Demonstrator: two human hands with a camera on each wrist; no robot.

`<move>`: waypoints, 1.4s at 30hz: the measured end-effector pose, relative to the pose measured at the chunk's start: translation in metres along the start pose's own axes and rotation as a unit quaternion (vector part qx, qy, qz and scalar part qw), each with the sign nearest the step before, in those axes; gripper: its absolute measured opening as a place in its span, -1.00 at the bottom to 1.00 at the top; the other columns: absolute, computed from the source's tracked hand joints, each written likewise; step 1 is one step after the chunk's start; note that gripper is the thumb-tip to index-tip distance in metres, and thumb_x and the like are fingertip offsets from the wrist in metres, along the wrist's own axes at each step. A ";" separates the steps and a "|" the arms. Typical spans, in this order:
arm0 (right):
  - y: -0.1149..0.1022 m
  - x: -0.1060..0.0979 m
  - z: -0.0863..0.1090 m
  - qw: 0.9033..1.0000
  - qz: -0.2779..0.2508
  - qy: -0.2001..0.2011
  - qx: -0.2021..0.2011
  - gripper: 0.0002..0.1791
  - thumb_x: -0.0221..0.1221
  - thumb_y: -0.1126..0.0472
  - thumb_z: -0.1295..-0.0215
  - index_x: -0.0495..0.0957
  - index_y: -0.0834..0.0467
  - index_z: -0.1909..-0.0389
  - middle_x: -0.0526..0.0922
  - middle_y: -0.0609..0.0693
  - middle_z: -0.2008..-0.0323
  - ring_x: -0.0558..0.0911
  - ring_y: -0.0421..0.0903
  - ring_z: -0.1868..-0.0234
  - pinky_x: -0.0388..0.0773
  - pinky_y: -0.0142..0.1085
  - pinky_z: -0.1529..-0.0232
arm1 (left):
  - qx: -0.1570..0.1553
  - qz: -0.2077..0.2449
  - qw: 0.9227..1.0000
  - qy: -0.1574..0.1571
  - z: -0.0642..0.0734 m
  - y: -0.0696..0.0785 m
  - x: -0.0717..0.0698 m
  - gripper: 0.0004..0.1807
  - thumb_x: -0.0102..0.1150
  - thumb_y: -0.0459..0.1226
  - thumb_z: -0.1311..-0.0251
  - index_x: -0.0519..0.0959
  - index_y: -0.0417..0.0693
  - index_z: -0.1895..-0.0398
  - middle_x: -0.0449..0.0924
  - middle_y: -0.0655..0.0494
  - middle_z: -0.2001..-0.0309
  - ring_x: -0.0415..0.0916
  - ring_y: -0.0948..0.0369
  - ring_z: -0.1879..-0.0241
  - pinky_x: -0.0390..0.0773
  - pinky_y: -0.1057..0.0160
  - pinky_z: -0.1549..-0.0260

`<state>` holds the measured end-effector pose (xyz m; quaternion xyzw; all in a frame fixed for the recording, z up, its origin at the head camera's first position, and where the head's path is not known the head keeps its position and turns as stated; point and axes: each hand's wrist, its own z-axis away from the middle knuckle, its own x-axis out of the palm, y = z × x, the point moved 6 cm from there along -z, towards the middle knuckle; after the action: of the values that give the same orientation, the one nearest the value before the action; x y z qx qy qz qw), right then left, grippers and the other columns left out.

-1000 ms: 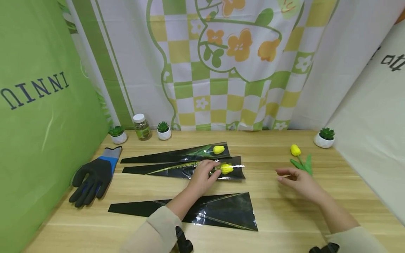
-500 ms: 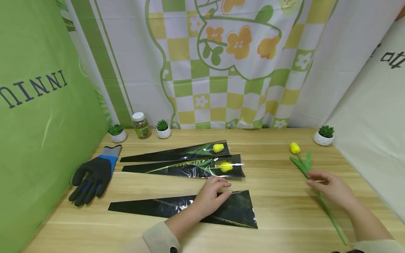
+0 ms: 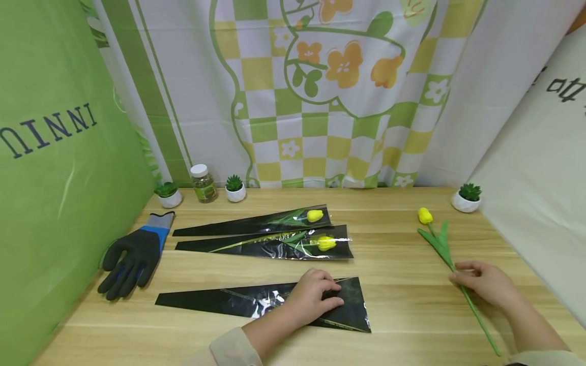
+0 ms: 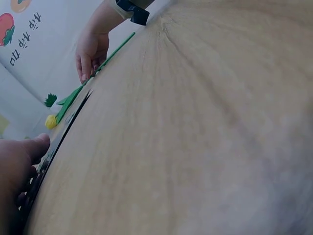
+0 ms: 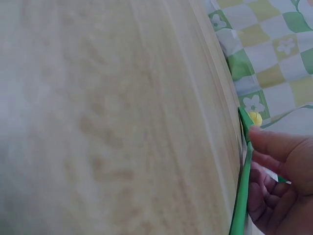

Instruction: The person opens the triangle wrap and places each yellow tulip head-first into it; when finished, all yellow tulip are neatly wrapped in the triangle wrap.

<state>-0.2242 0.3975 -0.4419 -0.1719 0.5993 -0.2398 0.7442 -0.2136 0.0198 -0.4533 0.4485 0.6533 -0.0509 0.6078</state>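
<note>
My right hand [image 3: 487, 284] pinches the green stem of a yellow artificial tulip [image 3: 476, 312] just under its leaves, at the table's right side. In the right wrist view the stem runs along my thumb and fingertips. My left hand [image 3: 315, 300] rests, fingers relaxed, on the wide part of a black flower sleeve [image 3: 215, 301] at the front; palm and wrist hide part of it. Behind it lie two more black sleeves with clear fronts, a nearer one [image 3: 256, 250] and a farther one [image 3: 242, 223], each with a yellow tulip inside.
A black work glove [image 3: 133, 259] with a blue and grey cuff lies at left. Along the back stand a white-lidded jar [image 3: 203, 185] and small potted succulents, one being a right-hand plant [image 3: 467, 198]. A patterned curtain [image 3: 316, 122] hangs behind the wooden table [image 3: 389, 264].
My left hand has left the middle sleeve and come forward onto the front one. My right hand has moved toward the front right and taken hold of the loose tulip's stem.
</note>
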 end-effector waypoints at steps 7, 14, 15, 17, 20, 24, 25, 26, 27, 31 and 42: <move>-0.004 -0.001 0.000 0.999 0.043 0.013 -0.008 -0.30 0.15 -0.12 -0.36 0.44 0.47 -0.14 0.61 0.42 0.08 0.62 0.22 0.11 0.54 -0.03 0.20 | 0.009 -0.045 0.999 -0.002 -0.002 0.000 0.000 -0.70 0.30 -0.04 -0.21 0.73 0.04 0.08 0.59 0.21 0.13 0.44 0.27 0.06 0.42 0.35 -0.07; -0.004 0.000 0.001 0.999 0.043 0.018 -0.003 -0.34 0.14 -0.07 -0.38 0.44 0.49 -0.11 0.64 0.37 0.15 0.62 0.16 0.18 0.52 -0.09 0.26 | 0.023 -0.071 0.997 0.012 -0.002 0.000 -0.002 -0.73 0.30 -0.04 -0.20 0.75 0.07 0.13 0.61 0.23 0.16 0.46 0.27 0.09 0.44 0.35 -0.03; -0.003 0.000 0.001 0.999 0.041 0.017 0.000 -0.35 0.14 -0.06 -0.38 0.44 0.49 -0.12 0.65 0.35 0.17 0.63 0.10 0.20 0.52 -0.14 0.29 | 0.024 -0.074 0.997 0.013 -0.002 0.000 -0.002 -0.74 0.30 -0.04 -0.20 0.76 0.08 0.13 0.61 0.23 0.16 0.46 0.28 0.10 0.45 0.35 -0.03; -0.002 0.001 0.001 0.999 0.036 0.017 0.003 -0.36 0.13 -0.05 -0.39 0.44 0.49 -0.11 0.66 0.32 0.19 0.63 0.01 0.26 0.51 -0.21 0.33 | 0.025 -0.076 0.997 0.013 -0.002 0.000 -0.002 -0.75 0.29 -0.04 -0.21 0.76 0.10 0.14 0.61 0.25 0.17 0.46 0.29 0.11 0.45 0.36 -0.02; -0.003 0.003 0.000 1.000 0.023 0.017 0.006 -0.39 0.12 0.00 -0.40 0.42 0.52 -0.11 0.67 0.32 0.21 0.62 -0.11 0.33 0.54 -0.27 0.36 | 0.025 -0.079 0.996 0.013 -0.002 0.000 -0.002 -0.77 0.29 -0.06 -0.22 0.77 0.12 0.15 0.61 0.27 0.19 0.45 0.30 0.12 0.45 0.38 0.00; -0.005 0.005 0.000 1.000 -0.017 0.015 0.011 -0.38 0.12 0.05 -0.40 0.37 0.56 -0.14 0.66 0.34 0.19 0.60 -0.17 0.35 0.61 -0.32 0.38 | 0.030 -0.081 0.996 0.022 -0.002 0.001 -0.003 -0.80 0.28 -0.07 -0.23 0.78 0.13 0.18 0.62 0.27 0.21 0.47 0.30 0.14 0.46 0.39 0.03; -0.006 0.006 0.000 0.999 -0.034 0.012 0.014 -0.37 0.12 0.06 -0.40 0.35 0.57 -0.16 0.66 0.31 0.21 0.60 -0.19 0.36 0.63 -0.33 0.37 | 0.033 -0.082 0.996 0.026 -0.002 0.002 -0.004 -0.81 0.28 -0.07 -0.23 0.78 0.13 0.19 0.62 0.27 0.21 0.47 0.30 0.14 0.47 0.39 0.03; -0.007 0.007 0.001 0.998 -0.052 0.010 0.017 -0.36 0.12 0.07 -0.40 0.32 0.57 -0.18 0.67 0.27 0.23 0.59 -0.20 0.36 0.64 -0.35 0.37 | 0.035 -0.081 0.996 0.029 -0.002 0.001 -0.004 -0.81 0.28 -0.08 -0.23 0.78 0.13 0.20 0.63 0.27 0.21 0.48 0.29 0.14 0.47 0.39 0.04; -0.009 0.008 0.001 0.997 -0.071 0.008 0.022 -0.35 0.12 0.07 -0.40 0.30 0.58 -0.21 0.67 0.21 0.25 0.58 -0.22 0.36 0.65 -0.36 0.37 | 0.037 -0.078 0.996 0.032 -0.002 0.001 -0.004 -0.81 0.27 -0.08 -0.24 0.78 0.12 0.20 0.63 0.26 0.22 0.48 0.29 0.15 0.48 0.39 0.04; -0.015 0.013 0.002 0.990 -0.134 0.002 0.036 -0.31 0.09 0.07 -0.42 0.22 0.57 -0.28 0.65 -0.11 0.33 0.55 -0.32 0.40 0.64 -0.41 0.35 | 0.035 -0.067 0.996 0.044 -0.003 -0.001 -0.005 -0.81 0.25 -0.09 -0.26 0.77 0.11 0.18 0.65 0.26 0.22 0.52 0.29 0.14 0.50 0.39 0.03; -0.040 0.035 0.002 0.916 -0.399 0.021 0.018 -0.80 0.09 0.25 -0.43 0.53 0.26 0.03 0.57 -0.26 0.49 0.55 -0.36 0.49 0.62 -0.48 0.45 | 0.004 -0.032 0.996 0.088 -0.008 -0.007 -0.010 -0.79 0.21 -0.12 -0.29 0.74 0.07 0.12 0.72 0.22 0.15 0.60 0.24 0.10 0.56 0.33 0.00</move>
<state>-0.2226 0.3444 -0.4477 -0.3782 0.4919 -0.5312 0.5769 -0.2259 0.0153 -0.4458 0.4325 0.7178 -0.0330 0.5446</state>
